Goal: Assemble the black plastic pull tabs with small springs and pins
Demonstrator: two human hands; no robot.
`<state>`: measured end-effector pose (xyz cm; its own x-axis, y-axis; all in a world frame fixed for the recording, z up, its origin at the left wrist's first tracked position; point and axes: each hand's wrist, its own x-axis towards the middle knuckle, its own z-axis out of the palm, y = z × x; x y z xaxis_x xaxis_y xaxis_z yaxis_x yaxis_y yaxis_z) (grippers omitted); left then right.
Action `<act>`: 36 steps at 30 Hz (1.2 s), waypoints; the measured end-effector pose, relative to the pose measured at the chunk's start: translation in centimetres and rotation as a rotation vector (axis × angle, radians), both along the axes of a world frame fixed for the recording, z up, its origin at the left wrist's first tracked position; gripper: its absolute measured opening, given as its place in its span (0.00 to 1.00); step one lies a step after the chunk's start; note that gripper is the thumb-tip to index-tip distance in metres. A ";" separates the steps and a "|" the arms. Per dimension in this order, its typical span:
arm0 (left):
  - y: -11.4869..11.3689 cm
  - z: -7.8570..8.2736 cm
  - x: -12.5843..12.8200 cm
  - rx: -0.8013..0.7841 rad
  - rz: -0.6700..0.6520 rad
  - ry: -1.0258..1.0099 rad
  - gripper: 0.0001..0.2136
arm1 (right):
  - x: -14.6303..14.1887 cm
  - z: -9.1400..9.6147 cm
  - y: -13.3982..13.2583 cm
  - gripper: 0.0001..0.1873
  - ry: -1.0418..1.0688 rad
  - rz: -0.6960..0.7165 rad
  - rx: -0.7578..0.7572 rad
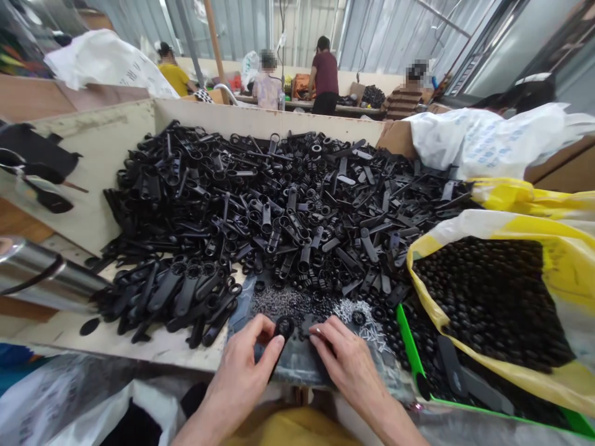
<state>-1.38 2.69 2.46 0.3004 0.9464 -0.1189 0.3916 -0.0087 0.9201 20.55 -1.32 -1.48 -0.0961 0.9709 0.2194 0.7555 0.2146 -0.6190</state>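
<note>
My left hand (246, 365) pinches a black plastic lever part (282, 328) between thumb and fingers at the near edge of the bench. My right hand (346, 359) sits just to the right, fingers curled and pressed on a small piece at the same spot; what it grips is too small to name. Both hands rest over a dark work mat (297, 365). Beyond them lies a small heap of tiny metal pins (357, 313) and small black rings (283, 300). A huge pile of black plastic lever parts (279, 204) fills the bench behind.
A yellow bag (548, 378) full of small black round pieces sits in a green crate (409, 347) at right. A metal cylinder (41, 272) juts in from the left. White sacks (488, 136) lie at the back right. Several people work at a far table (353, 109).
</note>
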 end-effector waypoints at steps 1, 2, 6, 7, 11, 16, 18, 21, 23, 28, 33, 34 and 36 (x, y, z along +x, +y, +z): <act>-0.2 0.3 -0.3 -0.180 0.013 -0.123 0.12 | -0.1 -0.1 0.2 0.16 -0.019 0.009 0.014; -0.5 0.5 -0.5 -0.345 0.029 -0.247 0.14 | -0.1 -0.3 0.4 0.17 -0.039 0.015 0.028; -1.8 0.9 -1.0 -0.623 0.135 -0.514 0.21 | -0.2 -1.1 0.6 0.21 -0.082 0.025 0.055; -2.0 1.0 -1.0 -0.623 0.169 -0.531 0.24 | -0.2 -1.3 0.6 0.21 -0.083 0.026 0.062; -2.5 0.8 -1.2 -0.594 0.263 -0.556 0.28 | -0.2 -1.6 0.3 0.21 -0.078 0.036 0.119; -2.3 0.0 -1.4 -0.576 0.286 -0.511 0.27 | -0.2 -1.6 0.0 0.22 -0.057 0.042 0.162; -2.3 -0.1 -1.4 -0.574 0.303 -0.511 0.29 | -0.2 -1.6 0.0 0.22 -0.054 0.038 0.163; -2.2 0.1 -1.4 -0.579 0.301 -0.514 0.26 | -0.3 -1.6 -0.1 0.21 -0.048 0.027 0.172; -2.2 0.3 -1.7 -0.602 0.293 -0.509 0.22 | -0.4 -1.7 -0.3 0.20 -0.030 0.016 0.187; -1.8 -0.2 -3.4 -0.424 0.383 -0.377 0.15 | -0.6 -1.8 -0.9 0.15 0.009 0.033 0.237; -0.2 -0.7 -3.1 -0.046 0.271 0.189 0.05 | -0.7 -1.9 -0.9 0.14 0.026 0.047 0.235; 0.1 -0.8 -2.7 0.007 0.237 0.275 0.07 | -0.7 -1.9 -0.9 0.14 0.034 0.047 0.228; 0.7 -1.1 -2.0 0.080 0.204 0.357 0.07 | -0.7 -1.7 -0.8 0.15 0.047 0.047 0.208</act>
